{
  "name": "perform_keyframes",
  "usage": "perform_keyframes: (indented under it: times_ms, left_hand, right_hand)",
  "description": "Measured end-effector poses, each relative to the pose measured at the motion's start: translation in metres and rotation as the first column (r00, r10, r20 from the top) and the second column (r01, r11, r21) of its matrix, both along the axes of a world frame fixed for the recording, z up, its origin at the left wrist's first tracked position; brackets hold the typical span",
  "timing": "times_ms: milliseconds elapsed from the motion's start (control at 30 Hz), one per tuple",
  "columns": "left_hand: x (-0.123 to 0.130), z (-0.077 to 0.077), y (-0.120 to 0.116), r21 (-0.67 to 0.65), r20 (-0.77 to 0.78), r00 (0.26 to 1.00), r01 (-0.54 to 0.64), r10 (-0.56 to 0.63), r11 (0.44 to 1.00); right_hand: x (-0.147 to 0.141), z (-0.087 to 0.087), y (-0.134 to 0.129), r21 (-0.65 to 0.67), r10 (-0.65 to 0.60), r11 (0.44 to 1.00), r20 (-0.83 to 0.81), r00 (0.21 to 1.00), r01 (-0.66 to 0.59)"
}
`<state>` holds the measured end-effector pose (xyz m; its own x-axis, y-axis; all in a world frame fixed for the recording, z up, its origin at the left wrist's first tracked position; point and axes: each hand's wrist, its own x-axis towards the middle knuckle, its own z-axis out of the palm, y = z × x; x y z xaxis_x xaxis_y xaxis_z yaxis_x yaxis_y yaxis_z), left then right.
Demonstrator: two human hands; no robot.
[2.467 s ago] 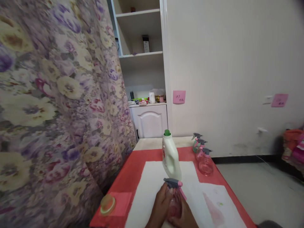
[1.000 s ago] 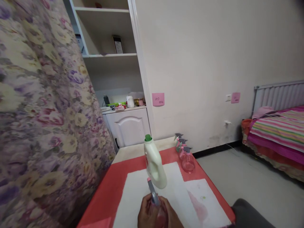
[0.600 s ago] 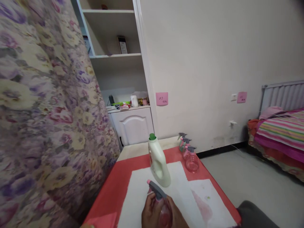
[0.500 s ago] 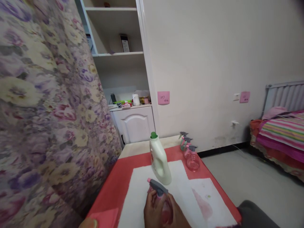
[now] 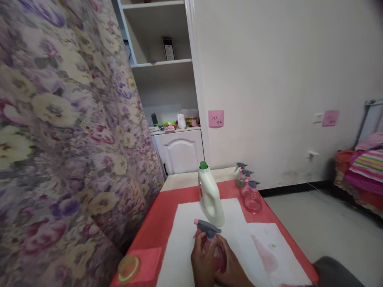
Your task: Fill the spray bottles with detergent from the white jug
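Observation:
A pink spray bottle (image 5: pixel 220 259) with a grey and pink trigger head (image 5: pixel 208 229) is between my hands at the front of the table. The fingers of my left hand (image 5: pixel 201 257) are closed around its neck, just under the head. My right hand (image 5: pixel 231 263) wraps the body from the right side, covering much of it. Just beyond stands a large pale green jug (image 5: pixel 213 199) with a handle and a green mouth, upright on a white sheet (image 5: pixel 182 227).
Several spray bottles (image 5: pixel 253 201) line the table's right edge. A stained white paper (image 5: pixel 278 243) lies nearer on the right. At the front left, a round yellowish-green object (image 5: pixel 128 269) sits by a pink sheet (image 5: pixel 151 259). A floral curtain (image 5: pixel 74 159) hangs on the left.
My view has turned slightly left, so everything sits further right in the picture. The round object at the front left shows more fully. Both hands stay on the spray bottle.

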<state>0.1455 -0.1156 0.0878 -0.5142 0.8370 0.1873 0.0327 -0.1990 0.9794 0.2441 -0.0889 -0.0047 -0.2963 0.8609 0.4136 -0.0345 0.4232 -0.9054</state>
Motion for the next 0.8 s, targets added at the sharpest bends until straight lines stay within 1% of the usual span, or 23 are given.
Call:
perform_keyframes:
  times_ms: [100,167,267,367,467,600,800]
  left_hand:
    - [0.003,0.002,-0.001,-0.005,-0.025,0.998,-0.052,0.052,0.999]
    - [0.004,0.005,-0.003,-0.017,-0.046,0.998,-0.044,0.043,0.999]
    - [0.003,0.009,-0.009,-0.042,-0.085,0.994,0.059,-0.062,0.997]
    - [0.001,0.012,-0.013,-0.066,-0.092,0.978,0.18,-0.186,0.981]
    - [-0.001,0.013,-0.013,-0.068,-0.087,0.972,0.211,-0.217,0.975]
    - [0.0,0.011,-0.009,-0.056,-0.106,0.982,0.151,-0.156,0.987]
    - [0.011,0.01,-0.008,-0.047,-0.103,0.994,-0.039,0.034,0.998]
  right_hand:
    - [0.0,-0.001,0.0,0.011,-0.014,1.0,0.007,1.0,0.013]
    - [0.001,0.001,-0.001,-0.007,-0.019,1.0,-0.002,1.0,0.019]
    - [0.001,0.008,-0.004,-0.051,-0.009,0.999,-0.029,1.0,0.007]
    - [0.002,0.015,-0.005,-0.064,0.004,0.998,-0.055,0.999,-0.007]
    - [0.003,0.019,-0.006,-0.068,0.005,0.998,-0.078,0.997,-0.01]
    - [0.003,0.019,-0.006,-0.057,0.019,0.998,-0.09,0.996,-0.024]
    - [0.001,0.012,-0.005,-0.061,0.001,0.998,-0.091,0.996,-0.006]
